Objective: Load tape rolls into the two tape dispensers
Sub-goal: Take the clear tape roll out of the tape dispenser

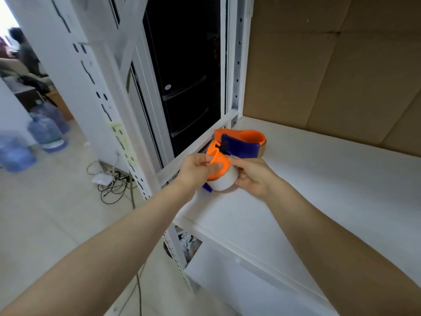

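Two orange and blue tape dispensers sit at the left end of a white shelf (319, 179). The near dispenser (219, 166) carries a whitish tape roll (224, 182) under its orange cover. My left hand (196, 172) pinches the orange part on its left side. My right hand (252, 176) grips the roll and dispenser from the right. The far dispenser (241, 143) stands just behind, with a brownish tape roll edge (263, 149) showing at its right side; neither hand touches it.
Brown cardboard (330, 65) lines the back of the shelf. A white slotted upright (91, 76) and a dark window (186, 76) stand to the left. On the floor lie cables with a white box (102, 179) and blue water jugs (47, 133).
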`<state>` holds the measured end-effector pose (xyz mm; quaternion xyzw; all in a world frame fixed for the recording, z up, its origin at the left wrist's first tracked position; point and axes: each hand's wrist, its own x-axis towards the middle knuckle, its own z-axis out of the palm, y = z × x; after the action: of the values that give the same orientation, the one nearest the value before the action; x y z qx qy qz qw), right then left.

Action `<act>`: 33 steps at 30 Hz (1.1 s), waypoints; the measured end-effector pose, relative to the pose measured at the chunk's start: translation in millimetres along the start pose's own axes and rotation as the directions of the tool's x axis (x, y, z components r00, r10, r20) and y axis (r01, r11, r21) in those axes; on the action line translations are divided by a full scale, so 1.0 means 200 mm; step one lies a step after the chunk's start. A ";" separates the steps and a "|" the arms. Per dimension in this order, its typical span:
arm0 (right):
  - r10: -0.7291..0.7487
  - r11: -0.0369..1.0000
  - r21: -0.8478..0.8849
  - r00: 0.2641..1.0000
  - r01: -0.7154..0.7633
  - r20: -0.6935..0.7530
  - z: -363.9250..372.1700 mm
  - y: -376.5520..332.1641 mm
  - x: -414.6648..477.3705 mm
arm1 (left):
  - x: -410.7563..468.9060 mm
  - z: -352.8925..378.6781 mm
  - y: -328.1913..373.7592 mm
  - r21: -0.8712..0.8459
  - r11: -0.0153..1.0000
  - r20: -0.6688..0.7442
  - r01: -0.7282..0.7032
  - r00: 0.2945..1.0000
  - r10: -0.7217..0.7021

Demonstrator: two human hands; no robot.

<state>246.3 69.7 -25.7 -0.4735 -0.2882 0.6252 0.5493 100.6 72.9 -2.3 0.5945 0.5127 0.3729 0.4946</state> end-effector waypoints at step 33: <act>0.179 0.958 0.251 0.971 -0.135 -0.160 -0.34 -0.13 -0.02 | -0.03 0.03 -0.11 0.866 0.082 0.468 -0.493 0.857 0.216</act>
<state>318.5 60.3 -27.9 -0.4803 -0.1214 0.6515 0.5746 99.0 66.3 -24.7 0.9109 0.4094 0.0024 -0.0509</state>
